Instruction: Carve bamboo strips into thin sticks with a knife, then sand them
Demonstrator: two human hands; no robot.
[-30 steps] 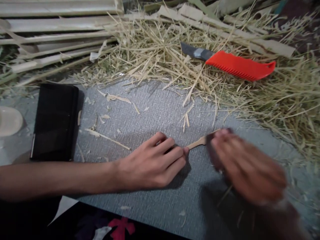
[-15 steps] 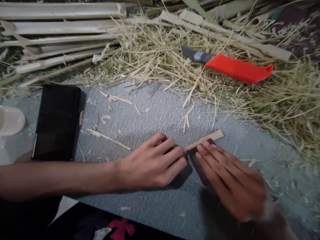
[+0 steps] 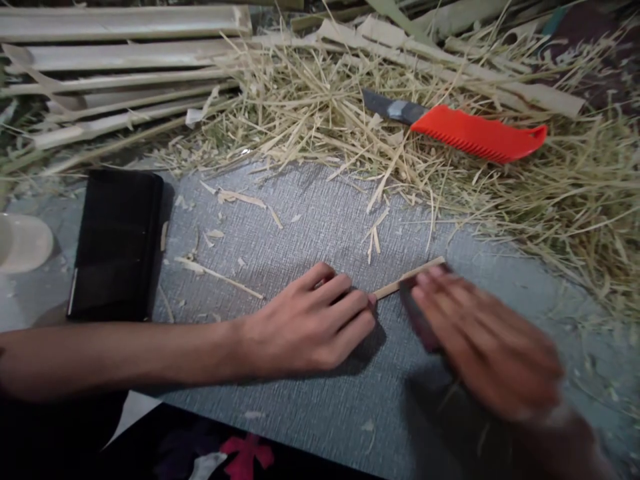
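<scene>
My left hand [image 3: 320, 320] is closed, pinching the near-left end of a thin, flat bamboo strip [image 3: 388, 290] against the grey surface. The strip slants up to the right. My right hand [image 3: 487, 340], slightly smeared by motion, presses a dark reddish piece of sandpaper [image 3: 419, 317] on the strip close to its far end. Its fingers lie fairly straight over the sandpaper and hide part of both things.
Behind my hands lies a heap of bamboo shavings [image 3: 310, 113], with an orange-handled knife [image 3: 477, 133] on top. Split bamboo lengths [image 3: 120, 57] are stacked at the back left. A black phone-like object [image 3: 115, 247] and a whitish cup-like object [image 3: 23, 243] lie left.
My right hand has slid with the sandpaper to the right and slightly up along the bamboo strip. My left hand stays almost in place, still holding the strip's end.
</scene>
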